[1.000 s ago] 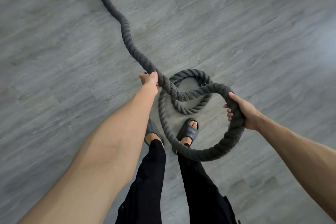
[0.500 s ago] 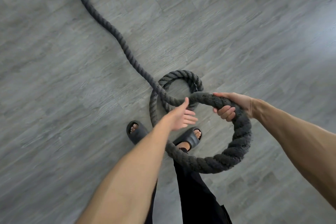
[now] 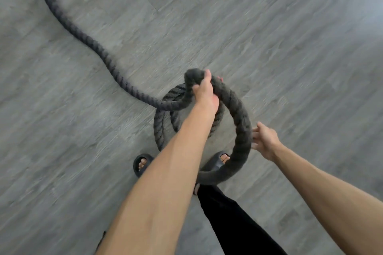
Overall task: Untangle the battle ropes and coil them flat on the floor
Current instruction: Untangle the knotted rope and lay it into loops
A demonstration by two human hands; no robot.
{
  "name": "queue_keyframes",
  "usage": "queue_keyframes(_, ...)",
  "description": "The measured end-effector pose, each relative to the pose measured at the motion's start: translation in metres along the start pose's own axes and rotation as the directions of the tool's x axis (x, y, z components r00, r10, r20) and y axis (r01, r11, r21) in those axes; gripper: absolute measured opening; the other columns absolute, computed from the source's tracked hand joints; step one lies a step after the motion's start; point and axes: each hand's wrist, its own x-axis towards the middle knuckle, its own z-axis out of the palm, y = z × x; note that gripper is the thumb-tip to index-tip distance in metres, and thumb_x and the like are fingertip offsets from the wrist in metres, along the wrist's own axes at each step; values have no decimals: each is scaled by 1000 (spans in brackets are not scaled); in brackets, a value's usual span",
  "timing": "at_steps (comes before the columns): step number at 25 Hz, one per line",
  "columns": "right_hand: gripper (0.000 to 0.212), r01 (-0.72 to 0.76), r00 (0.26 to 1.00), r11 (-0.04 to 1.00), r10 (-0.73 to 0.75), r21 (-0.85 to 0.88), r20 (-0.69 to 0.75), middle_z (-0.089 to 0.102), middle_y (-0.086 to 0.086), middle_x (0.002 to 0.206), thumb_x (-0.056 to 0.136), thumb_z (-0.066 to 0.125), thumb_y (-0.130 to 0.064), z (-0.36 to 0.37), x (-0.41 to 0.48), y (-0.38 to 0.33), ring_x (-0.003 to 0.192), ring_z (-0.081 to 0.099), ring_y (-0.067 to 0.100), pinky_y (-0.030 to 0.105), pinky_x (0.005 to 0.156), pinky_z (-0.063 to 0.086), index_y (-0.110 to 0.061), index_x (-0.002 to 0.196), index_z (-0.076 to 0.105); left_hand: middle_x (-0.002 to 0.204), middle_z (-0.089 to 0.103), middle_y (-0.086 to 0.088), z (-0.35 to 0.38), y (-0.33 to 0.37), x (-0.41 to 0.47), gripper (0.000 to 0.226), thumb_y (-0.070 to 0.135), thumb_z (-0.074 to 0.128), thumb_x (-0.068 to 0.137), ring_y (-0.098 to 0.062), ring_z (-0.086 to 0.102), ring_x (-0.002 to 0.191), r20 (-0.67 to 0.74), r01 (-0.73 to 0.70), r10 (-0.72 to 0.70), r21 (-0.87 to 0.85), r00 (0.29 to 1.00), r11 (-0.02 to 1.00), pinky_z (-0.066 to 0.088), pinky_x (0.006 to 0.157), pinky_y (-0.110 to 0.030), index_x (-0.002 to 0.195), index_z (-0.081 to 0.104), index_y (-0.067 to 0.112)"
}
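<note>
A thick dark grey battle rope [image 3: 83, 37] trails from the top left across the floor to a small coil [image 3: 159, 128] lying in front of my feet. One large loop [image 3: 240, 130] of it is lifted above the coil. My left hand [image 3: 204, 89] grips the top of that loop, fingers curled round the rope. My right hand [image 3: 263, 141] is just off the loop's right side, fingers spread and straight, holding nothing; whether the fingertips touch the rope I cannot tell.
Grey wood-look plank floor [image 3: 290, 37] all around. My two feet in dark slide sandals [image 3: 142, 163] stand just below the coil, the right sandal [image 3: 215, 163] under the lifted loop. A black trouser leg [image 3: 232, 217] shows at the bottom.
My left hand left the trailing rope, reached across and took hold of the loop's top. My right hand let go of the loop and moved down to its right side, now open.
</note>
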Motion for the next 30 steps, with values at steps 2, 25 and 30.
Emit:
queue_keyframes(2, 26, -36, 985, 980, 2, -195, -173, 64, 26, 82, 105, 34, -5, -9, 39, 47, 69, 63, 33, 43, 59, 62, 6, 101, 58, 133, 54, -23, 23, 11, 32, 67, 21, 66, 93, -32, 67, 99, -53, -109, 112, 51, 992, 993, 52, 97, -50, 147, 29, 13)
queue_keyframes(25, 65, 95, 758, 410, -621, -907, -201, 43, 23, 142, 91, 55, -19, 91, 293, 30, 134, 42, 41, 56, 108, 36, -6, 148, 27, 115, 58, -12, -30, 113, 313, 59, 36, 72, 88, -26, 64, 92, -93, -459, 572, 498, 815, 735, 62, 55, -39, 128, 47, 1)
queue_keyframes(30, 81, -47, 577, 48, -814, -998, -66, 11, 26, 163, 89, 59, -20, 40, 338, -88, 151, 4, 45, 66, 116, -5, -9, 158, 18, 127, 55, -14, -45, 111, 356, 97, 50, 76, 78, -34, 64, 105, -131, -412, 606, 621, 784, 667, 60, 78, -48, 145, 25, 1)
